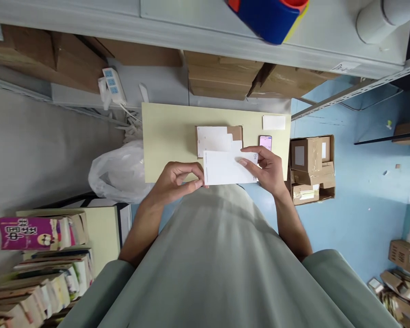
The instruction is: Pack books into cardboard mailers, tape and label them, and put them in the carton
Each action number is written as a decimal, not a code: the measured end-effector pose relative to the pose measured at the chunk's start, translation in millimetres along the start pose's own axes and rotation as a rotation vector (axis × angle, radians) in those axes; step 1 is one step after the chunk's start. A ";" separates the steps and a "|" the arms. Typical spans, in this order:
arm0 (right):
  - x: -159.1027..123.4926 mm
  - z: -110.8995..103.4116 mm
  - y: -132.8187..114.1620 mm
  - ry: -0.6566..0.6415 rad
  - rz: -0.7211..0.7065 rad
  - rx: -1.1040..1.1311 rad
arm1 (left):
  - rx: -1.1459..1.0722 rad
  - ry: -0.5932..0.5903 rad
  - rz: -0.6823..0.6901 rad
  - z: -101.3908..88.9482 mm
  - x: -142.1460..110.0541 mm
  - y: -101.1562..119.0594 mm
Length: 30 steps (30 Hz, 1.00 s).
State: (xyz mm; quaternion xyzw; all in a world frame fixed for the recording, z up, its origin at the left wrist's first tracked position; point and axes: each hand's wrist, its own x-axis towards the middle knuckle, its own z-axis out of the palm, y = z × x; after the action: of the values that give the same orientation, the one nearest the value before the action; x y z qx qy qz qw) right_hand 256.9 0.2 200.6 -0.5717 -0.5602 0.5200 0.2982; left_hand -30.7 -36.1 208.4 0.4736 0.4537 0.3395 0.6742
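Both my hands hold one white card or envelope (225, 167) above the near edge of a pale yellow table (167, 136). My left hand (177, 181) pinches its left edge with closed fingers. My right hand (268, 171) grips its right end, thumb on top. Just beyond it on the table lies a stack of white cards on a brown cardboard piece (218, 139). A phone (265, 141) with a lit screen lies right behind my right hand. A small white card (274, 122) sits at the table's far right.
A white plastic bag (118, 171) sits left of the table, a power strip (112, 84) behind it. An open cardboard box (310, 168) stands on the blue floor at right. Books (41, 269) are stacked at lower left. Cardboard boxes (222, 75) fill the shelf beyond.
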 end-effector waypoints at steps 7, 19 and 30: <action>-3.8 55.1 -32.2 0.027 -0.029 -0.042 | -0.025 -0.062 0.033 -59.9 -33.6 -7.6; -9.1 103.7 -69.3 0.040 -0.063 -0.156 | -0.070 -0.076 0.063 -105.0 -59.8 -9.4; -13.8 116.3 -80.4 0.075 -0.056 -0.141 | -0.063 -0.079 0.099 -118.7 -67.7 -10.8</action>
State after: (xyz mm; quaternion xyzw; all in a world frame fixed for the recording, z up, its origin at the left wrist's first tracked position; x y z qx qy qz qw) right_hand 124.7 -25.4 245.8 -0.5944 -0.5995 0.4490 0.2927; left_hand -165.3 -60.3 201.3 0.4870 0.3920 0.3673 0.6886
